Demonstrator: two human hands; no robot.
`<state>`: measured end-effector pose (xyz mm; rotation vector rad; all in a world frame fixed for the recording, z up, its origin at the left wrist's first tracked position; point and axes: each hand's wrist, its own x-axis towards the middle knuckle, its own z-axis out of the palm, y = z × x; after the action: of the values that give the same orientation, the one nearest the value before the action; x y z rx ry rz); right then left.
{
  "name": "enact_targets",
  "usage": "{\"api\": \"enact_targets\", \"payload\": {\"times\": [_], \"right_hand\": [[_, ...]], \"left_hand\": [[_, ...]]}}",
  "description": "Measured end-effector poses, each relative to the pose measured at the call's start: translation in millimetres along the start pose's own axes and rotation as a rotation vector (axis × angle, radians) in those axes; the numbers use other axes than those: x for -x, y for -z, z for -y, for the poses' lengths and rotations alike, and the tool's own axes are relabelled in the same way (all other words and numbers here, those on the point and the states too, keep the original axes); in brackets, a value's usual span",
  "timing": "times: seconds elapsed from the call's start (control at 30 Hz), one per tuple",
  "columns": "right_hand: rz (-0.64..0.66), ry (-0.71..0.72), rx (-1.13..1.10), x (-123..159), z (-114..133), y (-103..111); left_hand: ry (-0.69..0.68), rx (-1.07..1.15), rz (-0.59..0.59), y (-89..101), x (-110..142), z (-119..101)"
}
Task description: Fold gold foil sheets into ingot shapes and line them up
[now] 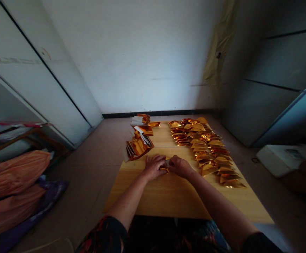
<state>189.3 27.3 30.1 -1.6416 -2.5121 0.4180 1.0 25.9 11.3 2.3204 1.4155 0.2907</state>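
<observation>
Watching my left grip [154, 167] and right grip [180, 167] clamped on a small gold foil piece [163, 169] at the middle of the table [168, 196], folded gold triangles [208, 154] lying toward its far right.

"Where are the hands?"

"The bare left hand [154, 167] and the bare right hand [180, 167] are side by side, fingers curled downward, fingertips nearly meeting."

"And the arms?"

"The bare left forearm [128, 203] and the bare right forearm [221, 207] slant inward, converging at the wrists."
</observation>
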Motion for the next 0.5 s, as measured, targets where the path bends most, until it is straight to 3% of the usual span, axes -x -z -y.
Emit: {"api": "enact_targets", "payload": {"times": [0.5], "right_hand": [[0.013, -0.1, -0.119, -3.8, 3.1, 2.9]], "left_hand": [[0.007, -0.002, -0.006, 5.8, 1.9, -6.3]]}}
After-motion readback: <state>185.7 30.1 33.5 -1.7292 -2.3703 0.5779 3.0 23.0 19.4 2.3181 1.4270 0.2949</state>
